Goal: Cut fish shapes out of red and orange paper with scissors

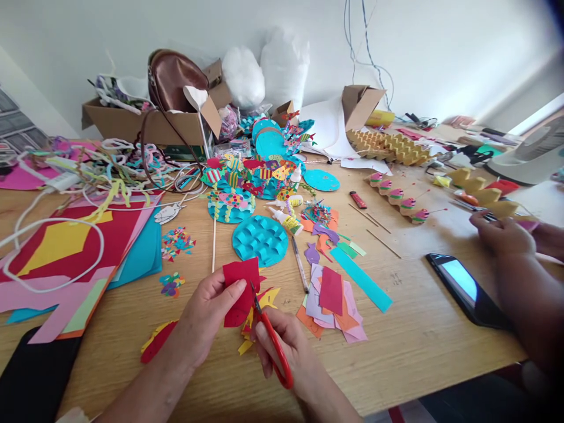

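My left hand (207, 314) pinches a piece of red paper (239, 288) above the wooden table (418, 346). My right hand (288, 352) grips red-handled scissors (274, 343), whose blades sit in the red paper's right edge. Yellow and red paper scraps (264, 305) lie under and beside the scissors. A red and yellow offcut (156, 343) lies left of my left wrist.
Another person's hands (502, 235) work at the right, near a black phone (467, 291). A pile of coloured paper pieces (332, 302), a pen (300, 264), teal paper discs (259, 239), glue bottles, large paper sheets (66, 258), pipe cleaners and cardboard boxes (145, 120) crowd the table.
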### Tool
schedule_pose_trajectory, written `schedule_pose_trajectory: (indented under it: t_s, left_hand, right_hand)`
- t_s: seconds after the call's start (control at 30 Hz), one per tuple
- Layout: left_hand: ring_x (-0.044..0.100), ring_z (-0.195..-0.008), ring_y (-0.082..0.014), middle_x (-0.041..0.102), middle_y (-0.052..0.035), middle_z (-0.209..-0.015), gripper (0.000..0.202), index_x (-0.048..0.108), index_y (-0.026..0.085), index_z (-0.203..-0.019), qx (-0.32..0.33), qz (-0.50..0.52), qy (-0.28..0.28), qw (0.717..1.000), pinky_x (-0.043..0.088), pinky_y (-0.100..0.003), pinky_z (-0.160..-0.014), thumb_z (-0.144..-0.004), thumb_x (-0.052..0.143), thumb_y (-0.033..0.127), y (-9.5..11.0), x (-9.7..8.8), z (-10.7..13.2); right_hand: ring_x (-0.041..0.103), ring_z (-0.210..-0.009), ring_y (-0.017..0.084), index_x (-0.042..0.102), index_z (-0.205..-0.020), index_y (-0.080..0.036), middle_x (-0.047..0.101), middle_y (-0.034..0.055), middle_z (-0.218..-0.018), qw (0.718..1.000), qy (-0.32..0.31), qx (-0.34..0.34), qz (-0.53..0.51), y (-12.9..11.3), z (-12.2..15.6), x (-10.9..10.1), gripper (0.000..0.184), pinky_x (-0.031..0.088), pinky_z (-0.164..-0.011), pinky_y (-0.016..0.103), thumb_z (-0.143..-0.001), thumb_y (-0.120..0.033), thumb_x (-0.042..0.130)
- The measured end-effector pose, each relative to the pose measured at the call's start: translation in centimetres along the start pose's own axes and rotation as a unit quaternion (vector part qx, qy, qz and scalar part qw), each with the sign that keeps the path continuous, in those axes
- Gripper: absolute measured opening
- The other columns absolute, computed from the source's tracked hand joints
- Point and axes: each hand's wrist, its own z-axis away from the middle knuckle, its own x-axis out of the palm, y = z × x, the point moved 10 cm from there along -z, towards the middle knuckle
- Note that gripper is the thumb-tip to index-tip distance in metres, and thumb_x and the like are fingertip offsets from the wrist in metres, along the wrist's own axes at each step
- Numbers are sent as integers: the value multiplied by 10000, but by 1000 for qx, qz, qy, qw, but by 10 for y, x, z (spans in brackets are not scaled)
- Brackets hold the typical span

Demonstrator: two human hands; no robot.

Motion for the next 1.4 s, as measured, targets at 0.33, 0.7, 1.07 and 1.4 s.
schedule_pose_trajectory:
  t_s: [0.33, 0.7, 1.07, 1.4]
  left_hand:
    - [570, -560, -119, 696, 17, -653, 284, 696, 174, -882, 11, -16, -3, 1000, 481, -214, -548, -659, 731, 346, 3, 5, 2]
    - [567, -559, -116, 692, 16, -641, 280, 699, 173, -884, 6, -18, -5, 1000, 479, -207, -546, -660, 729, 339, 0, 3, 2]
    - [570, -570, -118, 687, 12, -659, 267, 703, 181, -894, -3, -22, -24, 999, 476, -213, -566, -681, 724, 340, 1, 4, 3]
    - [579, -592, -131, 689, 9, -663, 245, 703, 183, -889, 3, -35, -29, 999, 459, -211, -556, -700, 703, 338, 3, 10, 5]
  right_hand:
    - [352, -342, 49, 375, -541, -203, 395, -72, -413, 1000, 9, 3, -1, -7, 0, 1, 537, 306, -363, 164, -733, -679, 533]
    - [339, -329, 46, 388, -561, -203, 384, -78, -421, 1000, 12, 4, 4, -3, 1, -2, 557, 277, -341, 162, -732, -719, 510]
    - [333, -319, 46, 389, -553, -205, 380, -80, -408, 1000, 12, 6, 25, -2, 1, -3, 574, 254, -328, 167, -712, -746, 500]
    - [344, -347, 50, 386, -535, -203, 385, -80, -405, 1000, 21, -3, 22, -9, 1, -3, 519, 296, -365, 169, -741, -656, 534]
